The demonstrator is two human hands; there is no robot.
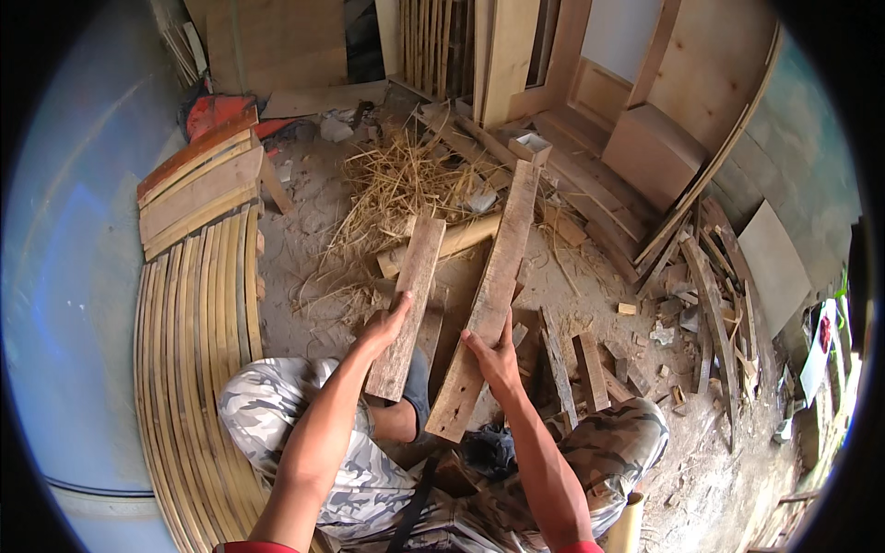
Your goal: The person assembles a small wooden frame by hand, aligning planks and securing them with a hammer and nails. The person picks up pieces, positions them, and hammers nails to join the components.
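Dirt floor (304, 240) | left hand (383, 324) grips short plank (410, 300) | right hand (495, 358) grips long plank (489, 295)

The short plank (408, 300) is pale brown with grey, weathered streaks; the long plank (489, 295) shows the same dull tan, darker at its edges. The trousers (277, 415) carry a camouflage pattern — grey, white and dark patches. The straw (406, 184) is dry yellow. The curved slats (189, 369) are light honey-coloured — evenly striped by their gaps. The wall (64, 276) is pale blue, and a red machine (217, 111) shows behind.
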